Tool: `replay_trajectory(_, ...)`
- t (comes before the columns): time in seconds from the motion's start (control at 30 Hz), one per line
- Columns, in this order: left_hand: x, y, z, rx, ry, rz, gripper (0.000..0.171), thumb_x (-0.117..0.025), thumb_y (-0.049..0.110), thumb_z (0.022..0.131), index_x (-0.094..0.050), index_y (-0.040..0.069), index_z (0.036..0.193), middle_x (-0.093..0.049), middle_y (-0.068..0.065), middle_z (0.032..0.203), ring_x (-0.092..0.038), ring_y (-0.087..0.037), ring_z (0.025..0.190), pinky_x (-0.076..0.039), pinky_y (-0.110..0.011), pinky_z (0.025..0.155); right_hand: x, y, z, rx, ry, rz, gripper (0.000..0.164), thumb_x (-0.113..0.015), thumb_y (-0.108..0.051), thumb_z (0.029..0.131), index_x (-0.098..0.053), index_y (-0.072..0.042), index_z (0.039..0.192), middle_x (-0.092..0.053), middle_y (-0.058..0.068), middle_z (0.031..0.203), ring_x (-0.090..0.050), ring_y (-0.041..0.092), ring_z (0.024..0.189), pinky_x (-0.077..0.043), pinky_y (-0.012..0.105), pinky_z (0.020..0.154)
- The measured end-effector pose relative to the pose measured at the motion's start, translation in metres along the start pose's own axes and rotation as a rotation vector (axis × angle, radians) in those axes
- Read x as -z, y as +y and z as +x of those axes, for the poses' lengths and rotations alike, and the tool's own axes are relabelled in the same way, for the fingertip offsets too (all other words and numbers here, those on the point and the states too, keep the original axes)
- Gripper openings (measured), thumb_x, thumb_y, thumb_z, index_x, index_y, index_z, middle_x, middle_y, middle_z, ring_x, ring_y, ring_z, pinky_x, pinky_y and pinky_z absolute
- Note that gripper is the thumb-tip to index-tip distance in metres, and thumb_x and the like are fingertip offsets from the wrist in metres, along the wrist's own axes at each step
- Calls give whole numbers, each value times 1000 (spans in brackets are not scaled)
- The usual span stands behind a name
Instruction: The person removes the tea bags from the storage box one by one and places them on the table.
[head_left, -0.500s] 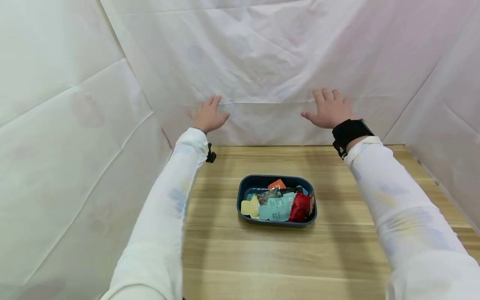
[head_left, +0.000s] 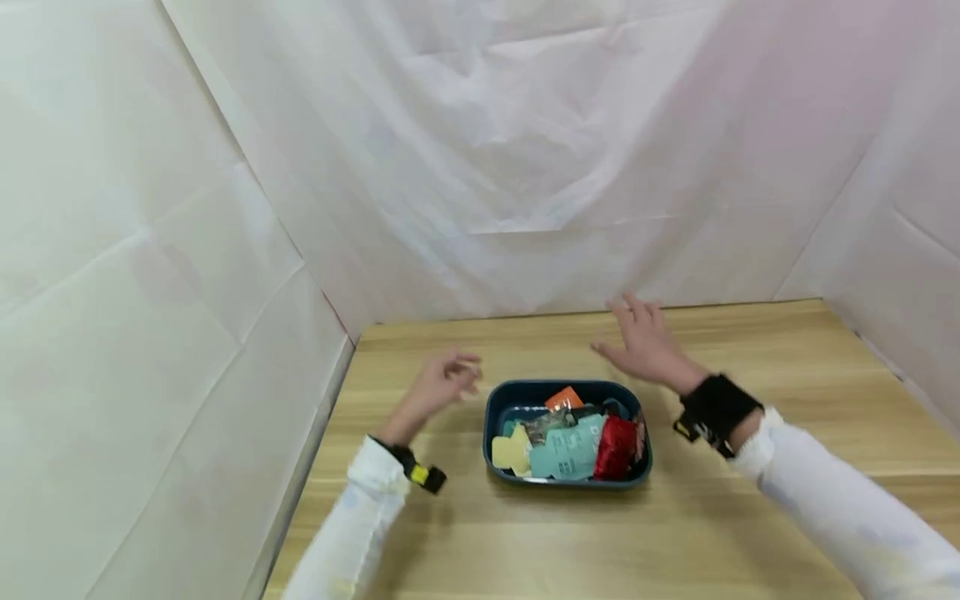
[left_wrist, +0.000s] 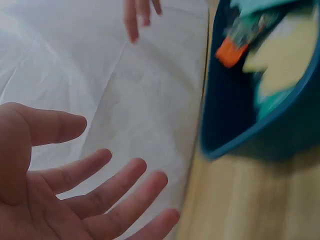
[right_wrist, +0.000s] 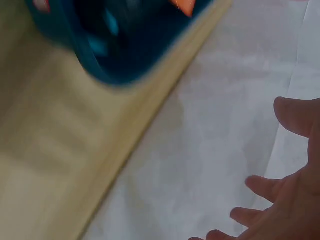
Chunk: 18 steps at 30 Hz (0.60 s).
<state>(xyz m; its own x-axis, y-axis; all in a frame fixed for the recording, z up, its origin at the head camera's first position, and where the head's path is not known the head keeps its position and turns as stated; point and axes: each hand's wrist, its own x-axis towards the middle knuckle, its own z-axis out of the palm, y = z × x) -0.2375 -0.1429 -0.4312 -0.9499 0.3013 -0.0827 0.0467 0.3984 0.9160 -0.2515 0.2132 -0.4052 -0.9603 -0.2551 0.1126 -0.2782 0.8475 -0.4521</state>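
A dark blue rectangular bin (head_left: 491,467) stands on the wooden table, filled with small packets. Among them are a yellow packet (head_left: 512,451), a light teal packet (head_left: 572,450), a shiny red packet (head_left: 616,448) and an orange packet (head_left: 564,398). My left hand (head_left: 438,386) hovers just left of the bin, fingers loosely bent and apart, touching nothing. Beyond the bin's right rear corner my right hand (head_left: 643,343) is in the air, its fingers spread. Both palms look bare in the wrist views, where the left hand (left_wrist: 75,190) and right hand (right_wrist: 290,200) hold nothing.
White sheeting (head_left: 525,167) hangs behind the table, and more sheeting (head_left: 150,333) walls the left and right sides. The wooden tabletop (head_left: 570,542) runs around the bin. Each wrist wears a black strap (head_left: 720,410) with a small camera.
Both hands have come down and back from in front of the rear sheet to beside the bin. The left fingers have bent a little. The head view has shifted slightly; the bin stays put.
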Motion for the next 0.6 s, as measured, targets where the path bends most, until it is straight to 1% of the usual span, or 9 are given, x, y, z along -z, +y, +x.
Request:
replay_trajectory(0.03,-12,-10,-5,-4,2,-41,35,-58,21,95,-58,11,129,-66,-18,113,-64,-37,96,-54,-45,76,-11,3,-10,-3,-5,10,83,-58,-46,92,-25,2,150,-8,30,156,-8,57,137,-13,72,103)
replay_trajectory(0.1,-35,-27,-15,6,37,-40,37,-59,23,95,-56,8,129,-66,-19,108,-66,-35,88,-54,-44,72,-31,5,-30,-35,-42,21,81,-57,-48,92,-28,3,148,-13,32,154,-14,58,134,-20,72,101)
replay_trajectory(0.2,-62,-45,-27,60,118,27,46,-59,35,94,-51,6,129,-66,-11,94,-64,-25,73,-52,-38,62,-51,7,-55,-133,-136,32,85,-51,-55,93,-27,5,148,-22,36,146,-36,53,123,-40,63,88)
replay_trajectory(0.27,-75,-53,-35,95,145,83,50,-57,44,94,-49,5,125,-62,-4,82,-59,-17,63,-48,-32,55,-61,7,-69,-194,-201,45,86,-46,-58,94,-27,8,147,-29,40,139,-47,50,114,-46,58,80)
replay_trajectory(0.33,-84,-59,-41,98,152,113,47,-54,46,95,-49,4,116,-57,-1,71,-53,-15,54,-44,-30,49,-68,8,-80,-237,-232,53,84,-43,-57,96,-31,11,144,-35,42,133,-54,46,104,-48,54,76)
replay_trajectory(0.4,-90,-63,-46,86,153,158,40,-52,45,96,-48,6,103,-50,0,64,-48,-14,50,-39,-28,46,-75,10,-89,-248,-228,77,74,-44,-48,99,-37,14,138,-44,42,125,-57,44,101,-48,53,78)
replay_trajectory(0.43,-91,-64,-49,83,156,187,36,-51,43,97,-47,7,97,-46,1,63,-47,-13,50,-37,-27,46,-77,12,-92,-242,-215,81,68,-44,-42,100,-40,15,135,-49,40,120,-57,43,100,-48,53,78)
replay_trajectory(0.5,-92,-66,-51,73,149,221,31,-49,38,99,-46,8,91,-42,1,65,-45,-14,53,-35,-27,47,-83,15,-98,-251,-196,119,55,-45,-30,100,-43,16,132,-57,32,107,-61,37,88,-49,47,72)
replay_trajectory(0.6,-90,-65,-49,79,117,240,26,-46,32,101,-45,10,89,-39,-1,69,-44,-16,58,-34,-28,51,-85,19,-100,-243,-162,162,44,-47,-14,98,-45,17,128,-61,26,97,-60,27,73,-48,40,63)
